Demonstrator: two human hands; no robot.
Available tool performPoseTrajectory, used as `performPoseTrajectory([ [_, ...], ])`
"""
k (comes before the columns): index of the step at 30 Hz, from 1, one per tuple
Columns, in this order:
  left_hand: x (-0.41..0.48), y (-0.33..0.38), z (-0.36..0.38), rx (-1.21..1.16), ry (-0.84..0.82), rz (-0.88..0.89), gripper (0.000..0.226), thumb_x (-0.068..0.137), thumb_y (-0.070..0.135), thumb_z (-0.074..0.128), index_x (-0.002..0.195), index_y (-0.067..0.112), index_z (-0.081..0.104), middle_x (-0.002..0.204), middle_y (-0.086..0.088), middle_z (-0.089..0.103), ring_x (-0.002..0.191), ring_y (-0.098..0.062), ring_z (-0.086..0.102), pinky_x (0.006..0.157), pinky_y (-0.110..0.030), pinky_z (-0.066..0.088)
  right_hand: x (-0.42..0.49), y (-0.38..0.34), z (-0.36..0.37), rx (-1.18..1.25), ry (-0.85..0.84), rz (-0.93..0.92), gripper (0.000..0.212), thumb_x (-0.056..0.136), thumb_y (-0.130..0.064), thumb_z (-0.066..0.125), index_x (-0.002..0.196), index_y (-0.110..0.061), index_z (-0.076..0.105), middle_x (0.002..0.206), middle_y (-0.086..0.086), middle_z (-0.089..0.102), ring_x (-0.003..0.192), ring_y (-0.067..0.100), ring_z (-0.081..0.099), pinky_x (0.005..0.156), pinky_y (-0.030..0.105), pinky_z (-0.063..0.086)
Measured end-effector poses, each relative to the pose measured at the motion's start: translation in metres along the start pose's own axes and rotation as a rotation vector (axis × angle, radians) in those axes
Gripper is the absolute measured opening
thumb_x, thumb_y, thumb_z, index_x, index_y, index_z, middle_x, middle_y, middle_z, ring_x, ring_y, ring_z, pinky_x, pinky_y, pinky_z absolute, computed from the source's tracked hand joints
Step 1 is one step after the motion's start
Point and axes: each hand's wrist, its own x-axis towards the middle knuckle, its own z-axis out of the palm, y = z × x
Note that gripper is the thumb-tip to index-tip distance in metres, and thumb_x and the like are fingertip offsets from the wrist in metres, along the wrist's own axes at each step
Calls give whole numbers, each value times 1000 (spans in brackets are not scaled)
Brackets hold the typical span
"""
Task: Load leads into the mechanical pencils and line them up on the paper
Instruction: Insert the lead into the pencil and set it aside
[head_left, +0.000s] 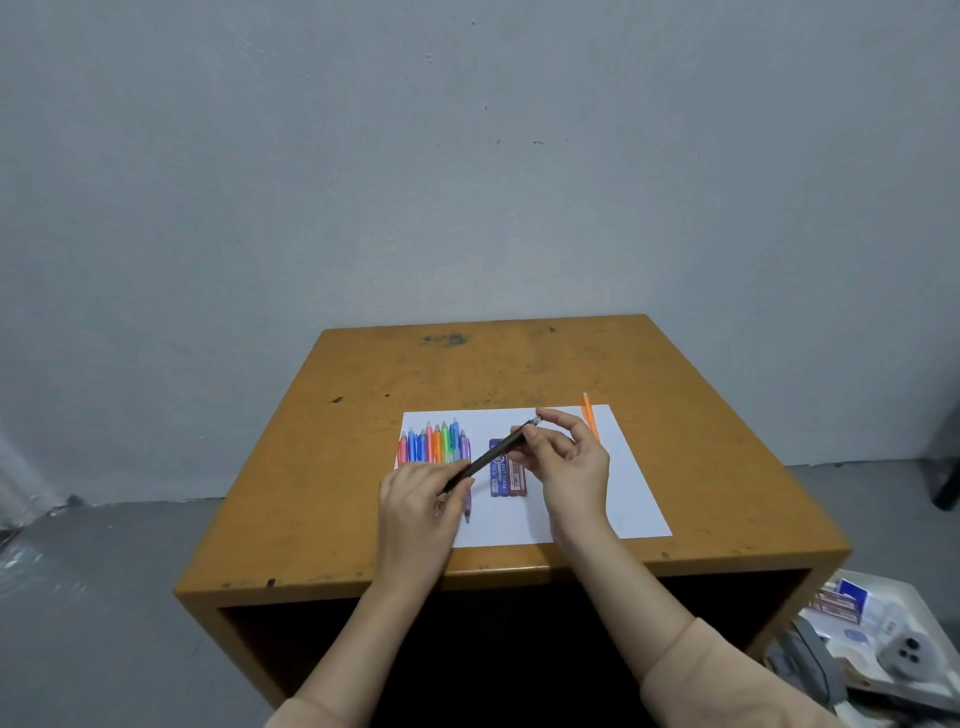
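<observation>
Left hand (421, 493) grips the dark pencil (493, 454), right hand (566, 457) pinches its cap over the paper (623, 493); coloured pencils (434, 441) lie bunched, so most loading seemingly remains.

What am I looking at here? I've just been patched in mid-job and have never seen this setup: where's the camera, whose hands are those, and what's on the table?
There is no machine here: a person works with two bare hands. The single picture comes from a camera worn on their head, looking forward and down. A wooden table carries a white sheet of paper. On the paper's left side lies a row of coloured mechanical pencils. In the middle lie lead boxes, one blue and the rest red. An orange pencil lies near the right edge. The left hand grips the lower end of a dark pencil, and the right hand pinches its upper end, above the paper.
</observation>
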Motion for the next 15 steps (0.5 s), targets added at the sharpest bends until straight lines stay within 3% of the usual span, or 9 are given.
performPoseTrajectory([
  [7,0,-9,1,-71,-15,-156,27,83,14,71,109,14,71,103,3,69,97,-7,52,83,-32,46,0,16,-4,-18,-3,119,15,91,-8,60,104,-14,66,90,8,74,81,20,73,74,28,59],
  [11,-2,-11,2,-75,24,-151,26,82,11,70,108,13,71,101,1,70,96,-11,54,78,-29,46,0,18,-5,5,2,166,11,91,-7,60,98,-11,67,86,6,75,79,21,73,69,26,59],
  [15,-4,-15,3,-64,21,-138,25,83,11,70,108,13,71,102,1,70,96,-14,56,75,-17,40,0,19,-4,18,24,198,10,91,-8,59,97,-9,67,85,5,75,79,22,73,69,25,59],
])
